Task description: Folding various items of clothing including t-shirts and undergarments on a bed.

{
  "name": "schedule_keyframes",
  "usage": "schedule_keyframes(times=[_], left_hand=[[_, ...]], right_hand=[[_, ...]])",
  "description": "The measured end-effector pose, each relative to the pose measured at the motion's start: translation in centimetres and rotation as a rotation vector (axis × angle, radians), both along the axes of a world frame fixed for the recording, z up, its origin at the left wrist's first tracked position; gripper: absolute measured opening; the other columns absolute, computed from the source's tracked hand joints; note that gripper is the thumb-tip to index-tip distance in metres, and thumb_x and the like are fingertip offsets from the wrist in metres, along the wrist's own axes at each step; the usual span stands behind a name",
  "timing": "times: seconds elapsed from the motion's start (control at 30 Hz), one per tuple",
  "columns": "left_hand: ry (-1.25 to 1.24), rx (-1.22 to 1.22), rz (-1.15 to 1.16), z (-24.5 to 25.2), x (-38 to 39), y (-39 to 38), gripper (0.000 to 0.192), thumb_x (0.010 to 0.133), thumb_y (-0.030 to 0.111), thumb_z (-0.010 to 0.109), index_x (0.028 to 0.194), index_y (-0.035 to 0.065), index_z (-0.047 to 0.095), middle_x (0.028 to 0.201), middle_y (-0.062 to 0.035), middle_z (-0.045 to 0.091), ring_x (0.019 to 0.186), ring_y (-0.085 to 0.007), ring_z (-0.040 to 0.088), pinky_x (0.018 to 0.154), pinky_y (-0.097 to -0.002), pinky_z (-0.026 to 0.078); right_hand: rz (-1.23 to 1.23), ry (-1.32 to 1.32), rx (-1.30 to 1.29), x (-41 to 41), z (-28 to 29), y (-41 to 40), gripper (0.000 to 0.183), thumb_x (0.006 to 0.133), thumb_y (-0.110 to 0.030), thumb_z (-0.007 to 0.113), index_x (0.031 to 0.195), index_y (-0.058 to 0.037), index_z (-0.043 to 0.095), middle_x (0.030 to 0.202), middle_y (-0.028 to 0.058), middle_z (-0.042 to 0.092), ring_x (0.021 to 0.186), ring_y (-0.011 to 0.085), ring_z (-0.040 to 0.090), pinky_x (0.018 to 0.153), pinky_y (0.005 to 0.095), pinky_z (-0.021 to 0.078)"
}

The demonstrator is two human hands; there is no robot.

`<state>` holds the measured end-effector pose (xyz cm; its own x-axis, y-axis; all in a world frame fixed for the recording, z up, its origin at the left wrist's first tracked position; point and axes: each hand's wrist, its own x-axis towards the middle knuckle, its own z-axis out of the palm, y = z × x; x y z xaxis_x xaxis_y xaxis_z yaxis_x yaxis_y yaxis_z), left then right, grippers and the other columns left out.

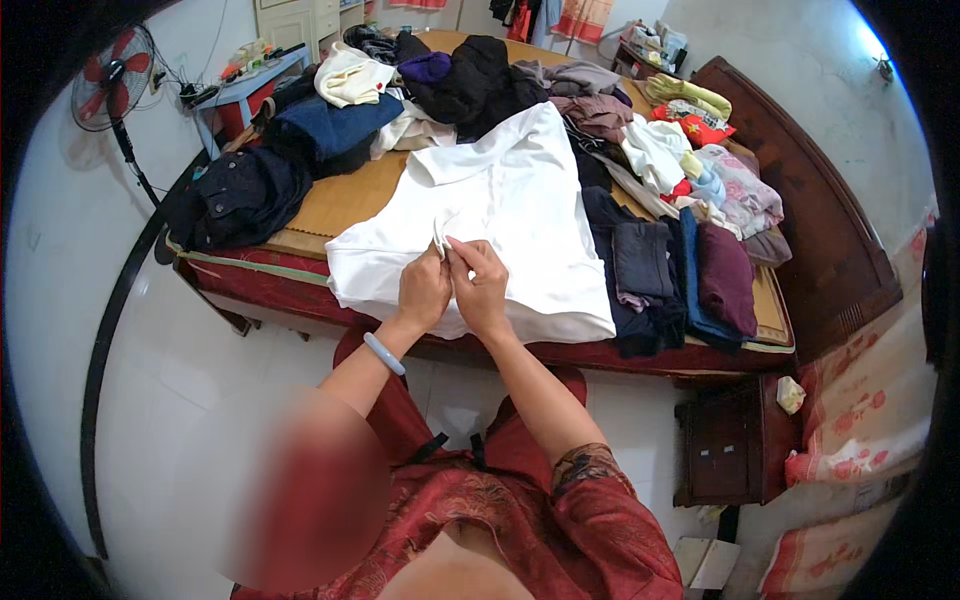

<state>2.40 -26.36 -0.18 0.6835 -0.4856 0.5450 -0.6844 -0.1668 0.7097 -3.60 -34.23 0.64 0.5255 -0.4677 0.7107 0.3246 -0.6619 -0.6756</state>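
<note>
A white garment [525, 202] lies spread on the near side of the bed, its lower edge reaching the mattress rim. My left hand [425, 289] pinches a small raised fold of the white cloth near the garment's middle. Right beside it, my right hand [478, 281] grips the same fold between thumb and fingers. Both hands are close together, fingertips nearly touching. What exactly the pinched part is, the fingers partly hide. A pale blue bangle [384, 354] circles my left wrist.
Dark clothes [232, 199] and blue jeans [337, 124] heap on the left. Folded trousers [643, 259] and a maroon folded garment [725, 277] lie right of the white garment. A wooden headboard [795, 172] bounds the bed [360, 184]. A nightstand [735, 439] and a fan [112, 79] stand nearby.
</note>
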Motion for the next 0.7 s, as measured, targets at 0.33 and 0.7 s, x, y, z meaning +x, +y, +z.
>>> schedule_keyframes(times=[0.33, 0.7], left_hand=[[-0.088, 0.216, 0.03, -0.1, 0.1, 0.4, 0.02, 0.086, 0.017, 0.046, 0.084, -0.0017, 0.055, 0.074, -0.0227, 0.06, 0.07, -0.0391, 0.06, 0.061, -0.0473, 0.046], [-0.187, 0.223, -0.051, 1.1, -1.4, 0.4, 0.031, 0.078, 0.007, 0.054, 0.107, -0.004, 0.049, 0.085, -0.0215, 0.06, 0.077, -0.0375, 0.06, 0.065, -0.0451, 0.048]], right_hand=[[0.027, 0.002, -0.073, -0.5, 0.1, -0.1, 0.021, 0.081, 0.0, 0.059, 0.101, -0.0025, 0.065, 0.078, 0.0099, 0.059, 0.065, 0.0159, 0.056, 0.057, 0.0259, 0.045], [0.099, 0.539, -0.009, -1.0, 4.2, -2.1, 0.042, 0.084, -0.022, 0.058, 0.12, -0.0018, 0.051, 0.07, 0.0129, 0.057, 0.062, 0.0169, 0.057, 0.058, 0.0293, 0.0458]])
